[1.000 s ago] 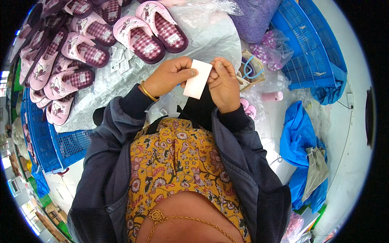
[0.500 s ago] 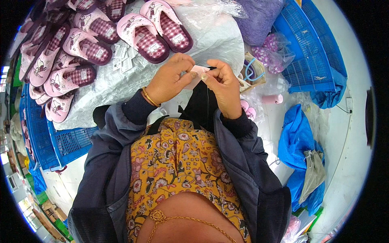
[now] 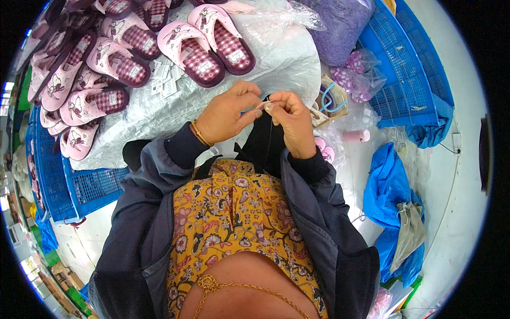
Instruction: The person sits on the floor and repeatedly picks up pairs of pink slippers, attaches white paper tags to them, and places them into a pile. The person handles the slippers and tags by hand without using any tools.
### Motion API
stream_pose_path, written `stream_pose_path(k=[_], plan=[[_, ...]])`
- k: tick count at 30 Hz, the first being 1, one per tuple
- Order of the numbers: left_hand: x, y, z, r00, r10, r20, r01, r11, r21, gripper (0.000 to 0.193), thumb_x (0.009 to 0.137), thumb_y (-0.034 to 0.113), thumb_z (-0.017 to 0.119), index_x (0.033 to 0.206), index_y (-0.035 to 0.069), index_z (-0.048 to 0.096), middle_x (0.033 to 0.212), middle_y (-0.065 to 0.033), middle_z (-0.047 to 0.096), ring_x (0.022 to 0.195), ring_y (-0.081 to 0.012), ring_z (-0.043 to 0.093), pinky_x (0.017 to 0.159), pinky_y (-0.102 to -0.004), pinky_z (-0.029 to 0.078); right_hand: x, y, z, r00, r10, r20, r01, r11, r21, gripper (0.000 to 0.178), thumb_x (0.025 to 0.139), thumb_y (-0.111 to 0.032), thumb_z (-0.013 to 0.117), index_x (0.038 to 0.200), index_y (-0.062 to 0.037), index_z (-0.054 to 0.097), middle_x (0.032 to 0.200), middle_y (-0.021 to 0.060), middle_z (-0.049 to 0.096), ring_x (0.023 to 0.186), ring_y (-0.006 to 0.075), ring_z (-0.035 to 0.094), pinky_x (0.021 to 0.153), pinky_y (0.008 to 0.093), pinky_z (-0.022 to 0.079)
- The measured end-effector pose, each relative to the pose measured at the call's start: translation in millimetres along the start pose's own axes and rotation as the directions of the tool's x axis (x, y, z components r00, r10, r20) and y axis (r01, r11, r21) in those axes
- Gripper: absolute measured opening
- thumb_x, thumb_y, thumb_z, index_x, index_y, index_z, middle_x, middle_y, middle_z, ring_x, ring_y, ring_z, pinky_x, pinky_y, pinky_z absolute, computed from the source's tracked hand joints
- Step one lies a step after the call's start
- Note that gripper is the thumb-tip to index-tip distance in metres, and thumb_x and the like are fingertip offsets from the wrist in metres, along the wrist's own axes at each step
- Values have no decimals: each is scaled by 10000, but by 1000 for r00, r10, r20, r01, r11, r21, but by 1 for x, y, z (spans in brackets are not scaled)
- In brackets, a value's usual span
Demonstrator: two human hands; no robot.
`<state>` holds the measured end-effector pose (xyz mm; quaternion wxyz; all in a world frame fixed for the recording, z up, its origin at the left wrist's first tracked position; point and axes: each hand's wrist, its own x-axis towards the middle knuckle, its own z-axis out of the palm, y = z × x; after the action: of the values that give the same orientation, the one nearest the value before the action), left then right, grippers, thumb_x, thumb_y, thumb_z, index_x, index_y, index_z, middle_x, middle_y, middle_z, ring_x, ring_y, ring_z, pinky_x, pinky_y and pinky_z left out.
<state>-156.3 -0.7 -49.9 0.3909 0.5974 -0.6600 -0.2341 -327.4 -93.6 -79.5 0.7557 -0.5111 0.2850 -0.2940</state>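
A small pale pink card (image 3: 262, 105), turned nearly edge-on, is held between my two hands above my lap. My left hand (image 3: 226, 118) pinches one end between thumb and fingers. On the other end, the thumb and forefinger of my right hand (image 3: 293, 122) are closed. Just beyond my hands, a pair of pink slippers (image 3: 183, 40) with dark plaid insoles rests on a plastic-covered surface (image 3: 143, 125). Several white printed labels (image 3: 166, 82) lie beside the pair.
More pink slippers (image 3: 79, 106) are heaped at the left, over a blue crate (image 3: 93, 186). At the right are a box with a light-blue loop (image 3: 333, 98), a pink roll (image 3: 357, 135), a purple fluffy bundle (image 3: 340, 26), blue crates (image 3: 398, 58) and a blue sack (image 3: 388, 183).
Both hands have come slightly nearer to me. The card has tilted from showing its face to nearly edge-on, with both hands still on it.
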Motion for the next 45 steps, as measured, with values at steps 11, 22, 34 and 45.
stream_pose_path(k=[11,22,34,45], plan=[[-20,-26,15,968,-247,32,243,907,-344,124,945,135,579,934,18,621,799,-5,578,743,-68,512,649,-249,435,-1,13,-2,977,108,184,-58,964,-259,197,863,-102,719,1008,-17,616,851,5,651,734,54,573,655,207,459],[-35,-19,-1,974,-135,-184,117,988,-103,121,911,151,619,915,31,616,819,-92,594,737,-221,585,676,-330,465,5,13,28,981,30,192,22,964,-267,192,900,-35,671,1077,-7,602,914,-8,644,760,28,538,681,186,441],[-104,-74,-81,751,69,-657,388,759,523,271,776,167,757,1021,73,690,994,-91,626,939,-291,594,821,-382,493,9,25,32,973,114,203,-40,940,-339,219,909,-68,668,1110,6,626,953,-7,649,789,37,544,725,196,451],[-121,-102,-81,799,227,-557,302,650,697,223,786,69,670,1008,84,682,937,-54,625,904,-267,590,760,-396,462,9,29,41,971,132,202,-52,932,-359,215,910,-70,666,1111,-6,624,945,-21,636,775,28,536,695,189,441]])
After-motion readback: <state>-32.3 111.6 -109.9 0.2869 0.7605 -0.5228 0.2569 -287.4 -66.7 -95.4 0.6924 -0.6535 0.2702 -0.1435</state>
